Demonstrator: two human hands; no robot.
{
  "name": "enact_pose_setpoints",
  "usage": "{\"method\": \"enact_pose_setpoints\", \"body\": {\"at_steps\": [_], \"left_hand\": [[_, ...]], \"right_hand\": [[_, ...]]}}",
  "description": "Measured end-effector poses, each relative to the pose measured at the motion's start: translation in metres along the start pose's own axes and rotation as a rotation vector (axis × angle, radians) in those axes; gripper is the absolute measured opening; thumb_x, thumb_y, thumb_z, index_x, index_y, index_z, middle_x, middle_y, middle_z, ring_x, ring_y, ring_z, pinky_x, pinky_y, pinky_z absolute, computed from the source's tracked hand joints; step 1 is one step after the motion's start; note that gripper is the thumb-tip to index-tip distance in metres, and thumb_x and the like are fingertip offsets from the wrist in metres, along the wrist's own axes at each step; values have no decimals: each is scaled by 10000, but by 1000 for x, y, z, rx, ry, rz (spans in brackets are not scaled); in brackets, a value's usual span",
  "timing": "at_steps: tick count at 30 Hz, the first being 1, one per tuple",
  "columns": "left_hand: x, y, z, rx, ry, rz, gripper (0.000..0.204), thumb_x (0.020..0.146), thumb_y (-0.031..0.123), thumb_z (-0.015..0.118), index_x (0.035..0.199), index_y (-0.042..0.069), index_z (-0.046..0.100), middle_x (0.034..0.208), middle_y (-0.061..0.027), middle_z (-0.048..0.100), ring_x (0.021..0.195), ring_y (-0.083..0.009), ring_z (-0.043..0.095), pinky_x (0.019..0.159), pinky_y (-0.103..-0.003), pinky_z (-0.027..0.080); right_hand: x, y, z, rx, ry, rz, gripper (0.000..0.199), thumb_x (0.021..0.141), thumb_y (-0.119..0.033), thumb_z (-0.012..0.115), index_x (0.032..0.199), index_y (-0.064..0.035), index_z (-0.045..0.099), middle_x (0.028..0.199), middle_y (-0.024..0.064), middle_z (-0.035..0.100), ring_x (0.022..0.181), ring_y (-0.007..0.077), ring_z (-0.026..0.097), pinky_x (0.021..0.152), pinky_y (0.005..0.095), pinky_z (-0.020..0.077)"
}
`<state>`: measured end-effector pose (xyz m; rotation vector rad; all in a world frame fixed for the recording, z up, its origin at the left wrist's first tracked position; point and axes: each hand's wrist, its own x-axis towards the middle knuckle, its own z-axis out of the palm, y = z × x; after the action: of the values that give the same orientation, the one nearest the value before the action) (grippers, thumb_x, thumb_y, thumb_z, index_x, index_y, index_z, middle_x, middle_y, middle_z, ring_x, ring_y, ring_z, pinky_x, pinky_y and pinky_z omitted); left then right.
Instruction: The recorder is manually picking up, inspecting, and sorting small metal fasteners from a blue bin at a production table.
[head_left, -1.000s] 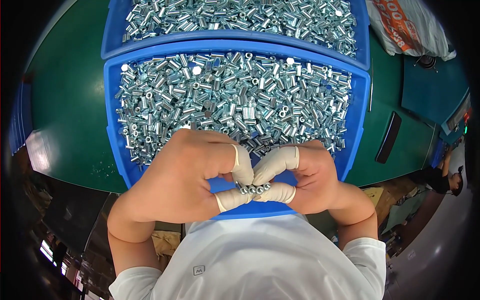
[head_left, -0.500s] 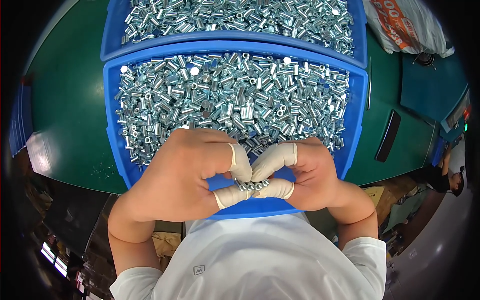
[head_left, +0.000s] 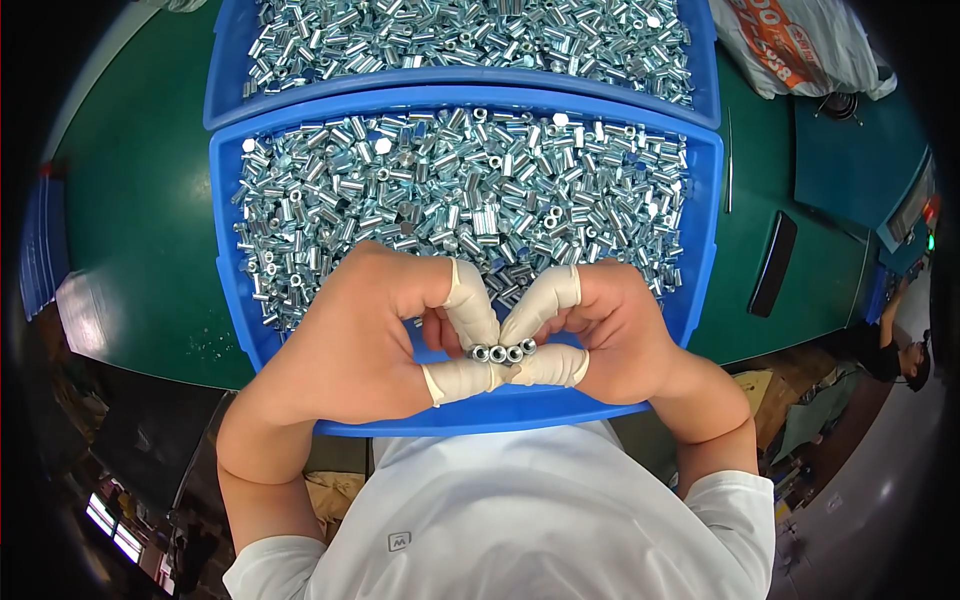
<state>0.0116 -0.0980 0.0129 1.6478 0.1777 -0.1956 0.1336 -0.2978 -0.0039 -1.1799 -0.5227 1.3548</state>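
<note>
In the head view, the left hand and the right hand meet over the near edge of a blue tray, which sits on a green table. Both hands are closed in a pinch: thumb and forefinger of each, covered in pale rubber finger cots, press together from either side on a short row of small silver nuts, held end to end with their bored holes facing up toward the camera. The row lies between the fingertips, just above the tray's near rim and clear of the loose parts. The rest of each hand is bare and curled inward, knuckles toward the tray's far side. The tray is filled across most of its floor with a dense heap of silver metal spacers, short threaded sleeves lying every way; a bare blue strip shows near its near rim, beneath the hands. Beyond the tray's far rim, touching it, stands a second blue tray likewise filled with the same silver parts. To the right of the near tray a dark flat bar lies on the table, and farther off, beyond the tray's far right corner, sits a pale plastic bag with orange print. On the near side of the tray the person's white shirt fills the lower frame.
</note>
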Motion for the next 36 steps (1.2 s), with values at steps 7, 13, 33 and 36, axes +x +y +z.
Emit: {"method": "enact_pose_setpoints", "body": {"at_steps": [7, 13, 33, 36], "left_hand": [[-2, -3, -1, -76, 15, -74, 221, 666, 42, 895, 750, 66, 692, 722, -11, 695, 626, -91, 617, 575, -243, 477], [-3, -5, -2, -94, 7, -68, 218, 690, 65, 894, 777, 56, 694, 736, -14, 695, 643, -85, 620, 589, -245, 488], [-1, -2, -2, -76, 14, -86, 211, 688, 58, 892, 780, 61, 702, 747, -11, 699, 658, -86, 626, 609, -239, 495], [-1, -3, -2, -53, 11, -68, 209, 690, 59, 891, 782, 60, 703, 748, -12, 700, 660, -85, 628, 608, -237, 493]], "right_hand": [[3, 1, -1, 15, -8, 29, 205, 834, 12, 810, 998, 17, 687, 957, 80, 734, 896, 137, 711, 803, 297, 578], [4, 0, 0, 26, 16, 28, 218, 810, 26, 825, 979, 33, 687, 940, 84, 726, 875, 146, 714, 790, 306, 585], [4, 0, -1, 15, 8, -1, 222, 819, 41, 811, 998, 24, 682, 960, 76, 713, 899, 143, 699, 815, 308, 580], [4, 0, -1, 14, 9, 4, 226, 818, 43, 811, 1002, 23, 682, 959, 72, 713, 899, 141, 697, 816, 306, 577]]}}
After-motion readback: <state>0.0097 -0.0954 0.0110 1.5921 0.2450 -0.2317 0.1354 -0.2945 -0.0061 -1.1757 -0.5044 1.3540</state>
